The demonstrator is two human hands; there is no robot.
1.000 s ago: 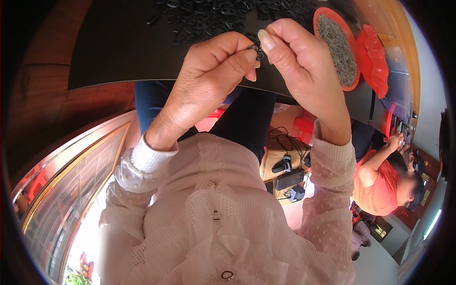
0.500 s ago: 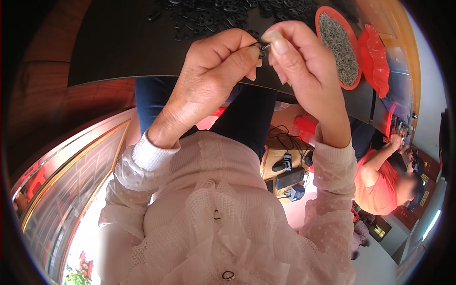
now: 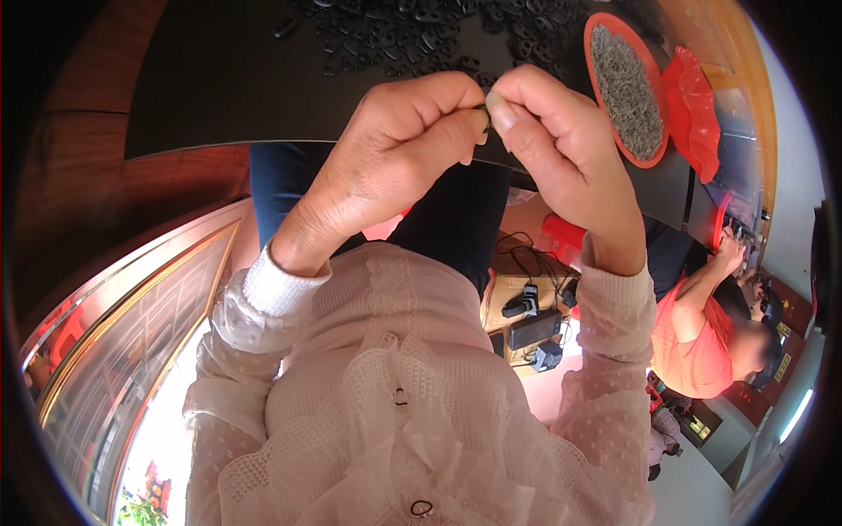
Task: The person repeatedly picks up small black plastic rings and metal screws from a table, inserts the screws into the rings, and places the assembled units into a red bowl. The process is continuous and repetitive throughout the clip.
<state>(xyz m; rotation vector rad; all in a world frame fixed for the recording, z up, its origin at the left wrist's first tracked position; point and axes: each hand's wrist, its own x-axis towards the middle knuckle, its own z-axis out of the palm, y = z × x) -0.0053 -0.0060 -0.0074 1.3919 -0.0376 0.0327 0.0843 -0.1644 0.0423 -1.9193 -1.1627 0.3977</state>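
My left hand (image 3: 399, 149) is closed, thumb and forefinger pinching a small black plastic piece (image 3: 487, 117). Only a sliver of that piece shows between the fingertips. My right hand (image 3: 561, 145) is closed too, its thumb and fingertips pressed against the same spot. The thin metal spring it held half a second ago is hidden now. Both hands meet above the near edge of the black table (image 3: 228, 96). Beyond them lies a spread of small black plastic pieces (image 3: 386, 35) with holes. A red bowl (image 3: 651, 160) of grey metal springs (image 3: 627, 88) stands to the right.
A red wavy-rimmed dish (image 3: 693, 114) sits beside the bowl. Below the table, a cardboard box (image 3: 504, 294) carries black adapters (image 3: 535, 329) and cables. At the right a person in an orange-red shirt (image 3: 693, 342) works at another surface. A framed glass panel (image 3: 132, 351) is at the left.
Both hands have come slightly nearer to me, and their fingertips have closed together. The spring visible between them before is now out of sight.
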